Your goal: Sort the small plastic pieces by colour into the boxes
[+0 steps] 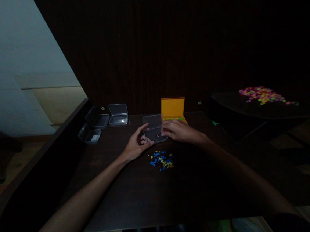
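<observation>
A clear plastic box (153, 122) with its lid raised stands on the dark wooden surface in front of me, with a few tiny pieces (157, 135) inside. My left hand (139, 143) grips its left side, thumb at the front edge and index finger near the lid. Over the right part of this box, my right hand (176, 130) has its fingers pinched together; what they hold is hidden. Just behind that hand is an open yellow box (173, 106) with green pieces in it. Nearer to me lies a loose pile of small blue and yellow bricks (162, 160).
Several open clear boxes (119, 119) stand at the back left, beside a raised side board (46, 164). At the right, pink and yellow beads (263, 95) are heaped on a dark curved surface. A small green piece (215, 123) lies right of the yellow box.
</observation>
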Motion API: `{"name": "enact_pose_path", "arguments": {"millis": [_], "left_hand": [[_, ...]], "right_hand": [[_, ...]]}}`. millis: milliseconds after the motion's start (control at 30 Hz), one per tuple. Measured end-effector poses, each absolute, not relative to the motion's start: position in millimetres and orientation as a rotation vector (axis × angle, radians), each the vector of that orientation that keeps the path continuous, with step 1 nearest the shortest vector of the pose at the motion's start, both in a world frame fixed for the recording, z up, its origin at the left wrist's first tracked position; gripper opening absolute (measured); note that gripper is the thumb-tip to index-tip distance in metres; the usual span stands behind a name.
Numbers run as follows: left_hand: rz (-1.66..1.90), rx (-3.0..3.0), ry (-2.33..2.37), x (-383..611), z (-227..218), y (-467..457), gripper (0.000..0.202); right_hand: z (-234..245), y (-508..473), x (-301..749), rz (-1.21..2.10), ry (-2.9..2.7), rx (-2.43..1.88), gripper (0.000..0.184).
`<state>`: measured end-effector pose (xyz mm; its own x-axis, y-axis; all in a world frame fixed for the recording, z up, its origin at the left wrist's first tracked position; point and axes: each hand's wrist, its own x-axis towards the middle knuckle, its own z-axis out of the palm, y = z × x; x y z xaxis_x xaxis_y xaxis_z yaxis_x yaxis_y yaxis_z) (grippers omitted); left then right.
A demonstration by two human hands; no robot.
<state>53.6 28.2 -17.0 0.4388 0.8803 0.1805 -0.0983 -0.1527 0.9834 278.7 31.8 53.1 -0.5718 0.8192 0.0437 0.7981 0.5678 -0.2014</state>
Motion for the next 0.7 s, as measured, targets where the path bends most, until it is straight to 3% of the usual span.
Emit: {"name": "enact_pose_path", "arguments": {"millis": [300,700], "left_hand": [[0.995,1.465,0.662,57,-20,26,0.079],[1.020,1.393,0.677,56,-20,27,0.081]], "right_hand": [[44,25,262,0.118,-2.664,-1.550,0.018],[49,34,281,0.167,-2.614,-1.415,0.024]]}}
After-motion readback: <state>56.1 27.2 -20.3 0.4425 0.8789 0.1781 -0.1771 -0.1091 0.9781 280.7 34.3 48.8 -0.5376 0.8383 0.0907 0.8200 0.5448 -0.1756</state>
